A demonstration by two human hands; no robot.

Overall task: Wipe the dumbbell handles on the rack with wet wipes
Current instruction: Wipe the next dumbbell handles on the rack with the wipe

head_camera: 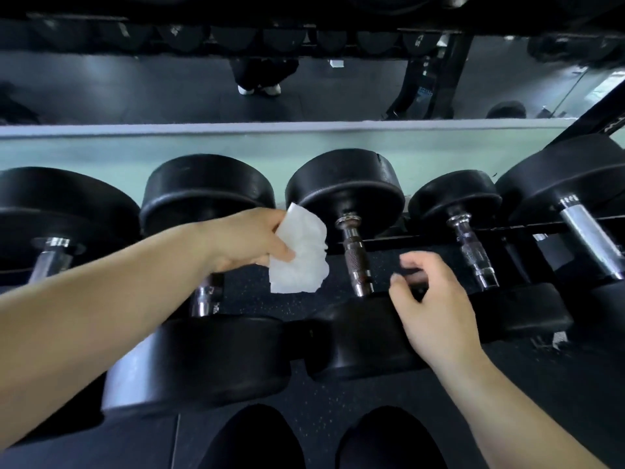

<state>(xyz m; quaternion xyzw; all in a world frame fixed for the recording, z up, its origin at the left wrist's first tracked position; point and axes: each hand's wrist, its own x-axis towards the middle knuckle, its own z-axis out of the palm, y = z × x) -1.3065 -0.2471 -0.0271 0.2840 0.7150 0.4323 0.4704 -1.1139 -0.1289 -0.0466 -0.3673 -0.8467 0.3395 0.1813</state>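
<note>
The rack (439,236) carries a row of black dumbbells running left to right, each with one head far and one head near me. A mirror (203,93) stands behind the row. The centre dumbbell (345,187) sits between my two hands. My left hand (243,238) is above the handle of the second dumbbell (206,191), and its grip is closed on the wet wipe (301,255), pinched at the wipe's left edge. The wipe hangs open and crumpled, just left of the centre handle (355,255). It appears clear of the handle, though the gap is small. My right hand (433,309) is at the near head of the centre dumbbell with its grip narrow: the fingers are loosely curled and nothing is visible in them. Blur prevents me from telling whether they touch the head. Judged step: positioning the wipe for the centre handle, with no wiping contact yet. Next move, as I judge it: carry the wipe right until it lies on the knurled chrome, fold it round the bar, then stroke along the handle from the far collar to the near collar. The right hand may need to steady the near head so the dumbbell does not roll on the rack.
</note>
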